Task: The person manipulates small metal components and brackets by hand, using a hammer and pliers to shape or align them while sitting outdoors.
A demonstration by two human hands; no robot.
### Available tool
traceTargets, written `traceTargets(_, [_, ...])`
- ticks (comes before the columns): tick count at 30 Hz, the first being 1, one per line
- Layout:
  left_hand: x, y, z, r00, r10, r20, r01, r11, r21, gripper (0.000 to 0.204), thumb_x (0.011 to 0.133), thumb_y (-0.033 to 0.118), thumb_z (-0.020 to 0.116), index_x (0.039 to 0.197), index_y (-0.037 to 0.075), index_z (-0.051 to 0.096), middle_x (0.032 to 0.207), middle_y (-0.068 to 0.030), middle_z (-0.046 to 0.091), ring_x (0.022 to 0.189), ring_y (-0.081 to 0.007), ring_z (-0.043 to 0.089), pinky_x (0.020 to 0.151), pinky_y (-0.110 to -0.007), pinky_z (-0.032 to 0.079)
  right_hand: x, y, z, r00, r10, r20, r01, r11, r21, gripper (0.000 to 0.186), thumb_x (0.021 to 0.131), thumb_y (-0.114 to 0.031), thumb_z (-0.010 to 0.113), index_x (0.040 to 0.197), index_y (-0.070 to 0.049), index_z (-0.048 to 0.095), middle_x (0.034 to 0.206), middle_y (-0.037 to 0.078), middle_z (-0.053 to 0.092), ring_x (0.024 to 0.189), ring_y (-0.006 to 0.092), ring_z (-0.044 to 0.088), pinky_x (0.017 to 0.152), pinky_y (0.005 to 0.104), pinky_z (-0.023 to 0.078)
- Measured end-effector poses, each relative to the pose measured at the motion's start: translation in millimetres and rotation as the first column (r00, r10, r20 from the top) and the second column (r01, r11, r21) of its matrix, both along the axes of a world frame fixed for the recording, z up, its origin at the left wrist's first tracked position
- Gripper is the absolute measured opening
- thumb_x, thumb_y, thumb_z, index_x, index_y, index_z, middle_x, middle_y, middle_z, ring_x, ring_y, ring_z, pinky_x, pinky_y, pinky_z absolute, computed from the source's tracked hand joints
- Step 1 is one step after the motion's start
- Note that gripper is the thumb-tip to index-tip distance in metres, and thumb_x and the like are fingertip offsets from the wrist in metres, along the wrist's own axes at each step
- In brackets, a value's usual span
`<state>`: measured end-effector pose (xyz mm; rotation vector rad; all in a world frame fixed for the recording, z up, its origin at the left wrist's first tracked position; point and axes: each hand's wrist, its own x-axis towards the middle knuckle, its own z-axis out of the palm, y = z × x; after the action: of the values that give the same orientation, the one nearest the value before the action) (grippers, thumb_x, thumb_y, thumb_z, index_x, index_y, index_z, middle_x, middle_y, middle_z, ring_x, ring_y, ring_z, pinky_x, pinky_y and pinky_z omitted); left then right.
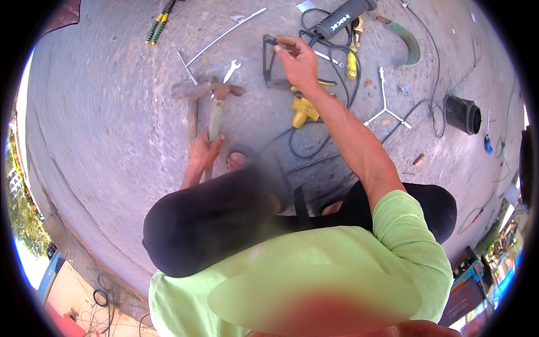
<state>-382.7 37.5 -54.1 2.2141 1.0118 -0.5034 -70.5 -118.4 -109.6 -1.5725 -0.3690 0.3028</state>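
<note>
Bare concrete floor spreads out under scattered tools. At the left, the left hand has its fingers wrapped round the handle of a hammer lying on the ground. A spanner sits just beyond. Further right, the right hand pinches what looks like a dark metal bracket, beside a yellow tool and a grinder.

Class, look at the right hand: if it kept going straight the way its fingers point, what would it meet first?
The right hand points up-left and already touches the dark metal bracket. Beyond lies bare concrete, then probably the thin white rod.
</note>
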Motion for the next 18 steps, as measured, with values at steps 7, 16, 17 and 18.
traceTargets(7, [101.8,-9.9,90.8,0.862,-0.080,0.501,0.055,0.996,0.065,0.060,0.084,0.024,0.078,0.133,0.000,0.054,0.124,-0.0193,0.061,0.120,-0.0351,0.059,0.099,-0.044,0.049,-20.7,9.0,83.6,0.905,0.149,-0.399,0.035,0.907,0.419,0.019,0.097,-0.005,0.062,0.115,-0.004,0.063,0.113,0.010,0.071,0.097,0.0171,0.069,0.084,0.0308,0.059])
traceTargets(16, [156.1,-35.4,101.4,0.691,0.233,0.684,0.168,0.869,-0.466,0.060,0.088,0.020,0.076,0.137,-0.002,0.050,0.115,-0.0091,0.063,0.101,-0.0144,0.059,0.087,-0.032,0.049,-34.8,-4.8,131.6,0.576,0.718,-0.390,-0.057,0.512,0.857,0.025,0.101,-0.011,0.051,0.122,-0.004,0.061,0.115,0.014,0.066,0.096,0.0224,0.066,0.079,0.0334,0.056])
traceTargets(17, [153.3,-36.1,105.2,0.723,0.230,0.651,0.152,0.866,-0.475,0.057,0.088,0.019,0.076,0.135,-0.002,0.051,0.109,-0.0065,0.064,0.094,-0.0111,0.058,0.083,-0.029,0.049,-36.9,-6.5,136.8,0.637,0.647,-0.418,-0.091,0.602,0.793,0.025,0.101,-0.013,0.052,0.122,-0.004,0.061,0.113,0.013,0.067,0.093,0.0209,0.066,0.076,0.0324,0.055])
traceTargets(18, [152.0,-36.3,108.1,0.735,0.183,0.653,0.162,0.887,-0.431,0.052,0.088,0.019,0.076,0.131,-0.002,0.054,0.104,-0.0047,0.063,0.089,-0.0099,0.056,0.079,-0.028,0.047,-39.0,-7.1,142.1,0.696,0.573,-0.433,-0.116,0.685,0.719,0.025,0.101,-0.015,0.052,0.122,-0.004,0.062,0.110,0.012,0.068,0.089,0.0194,0.065,0.073,0.0314,0.054])
